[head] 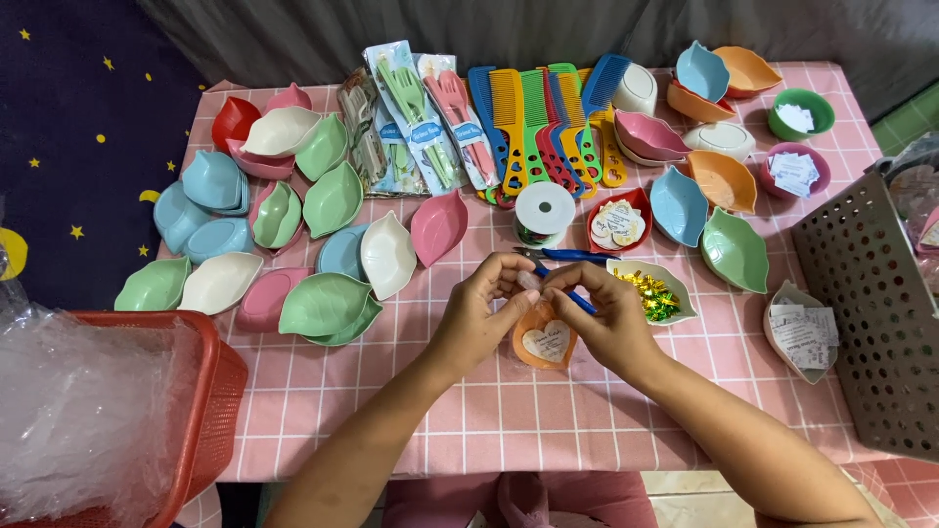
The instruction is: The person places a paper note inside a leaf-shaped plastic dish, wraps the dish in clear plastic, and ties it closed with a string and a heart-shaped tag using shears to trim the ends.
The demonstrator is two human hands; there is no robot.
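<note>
Both my hands meet over the middle of the pink checked table [509, 411]. My left hand [479, 318] and my right hand [602, 318] pinch the gathered clear wrap at the top of an orange leaf-shaped dish [544, 342], which carries a heart-shaped paper label. The dish hangs just above the cloth between my palms. Blue-handled scissors [572, 256] lie right behind my fingers. A white dish of gold and green ribbon bows [653, 291] sits beside my right hand.
Several pastel leaf dishes [328, 305] crowd the left half. Packed cutlery sets [421, 122] and coloured combs [533, 117] line the back. A white ribbon spool [545, 210], a red dish of labels [618, 223], a grey perforated basket [866, 313] and a red basket of plastic wrap [210, 391] surround me.
</note>
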